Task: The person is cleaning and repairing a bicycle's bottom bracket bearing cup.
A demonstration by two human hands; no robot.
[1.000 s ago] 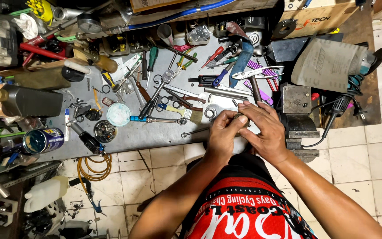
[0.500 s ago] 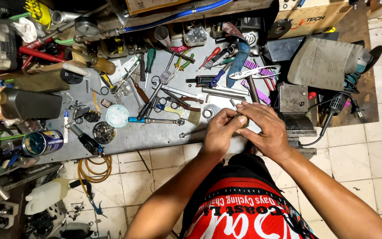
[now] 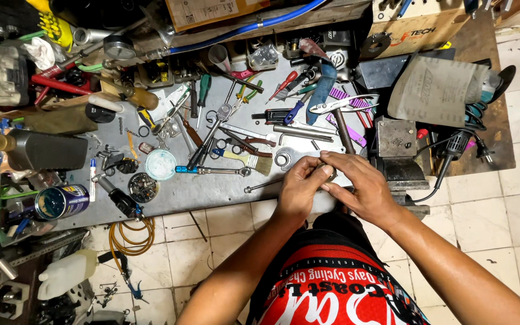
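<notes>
Left hand (image 3: 299, 186) and right hand (image 3: 359, 188) pressed together, fingers pinching small round part (image 3: 326, 171); bench vise (image 3: 398, 153) at three o'clock, ratchet (image 3: 212, 170) at nine.

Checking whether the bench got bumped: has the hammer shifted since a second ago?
No. The hammer lies as before, beside the vise, above both hands.

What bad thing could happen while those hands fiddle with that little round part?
Both hands pinch the small round part right at the bench edge, so it might slip and roll onto the tiled floor. An elbow could also knock loose tools, like the ratchet, off the crowded bench.
</notes>
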